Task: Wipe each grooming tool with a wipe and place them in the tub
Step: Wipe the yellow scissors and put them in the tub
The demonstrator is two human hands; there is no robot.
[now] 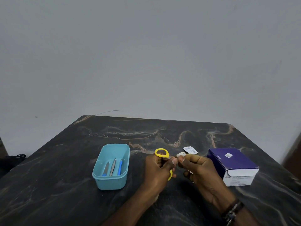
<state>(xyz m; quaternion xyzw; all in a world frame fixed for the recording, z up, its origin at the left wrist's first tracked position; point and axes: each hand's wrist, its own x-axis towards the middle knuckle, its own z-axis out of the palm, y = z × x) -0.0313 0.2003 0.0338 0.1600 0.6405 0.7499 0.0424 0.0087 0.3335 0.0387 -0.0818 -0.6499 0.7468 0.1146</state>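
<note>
- a beaded bracelet [234, 209] sits on the right wrist, nearest the camera at about 5 o'clock.
- the left hand [158, 170] has its fingers curled round the yellow-handled scissors [161, 153]; one handle loop sticks out toward 12 o'clock, the other shows below the fingers toward 6, so the handles run near to far. the blades are hidden, so where they point is unclear.
- the right hand [199, 168] pinches a crumpled white wipe [181, 155] at its fingertips, just beside the left thumb.
- the blue tub [112, 167] stands at 9 o'clock of the hands, long axis near to far, with three slim tools [112, 167] lying lengthwise inside.
- a purple and white box [234, 165] at 3 o'clock reads "bd"; the rest is blurred.
- a torn white sachet [190, 150] lies farther back on the dark marbled table [65, 185]; its print is too small to read.
</note>
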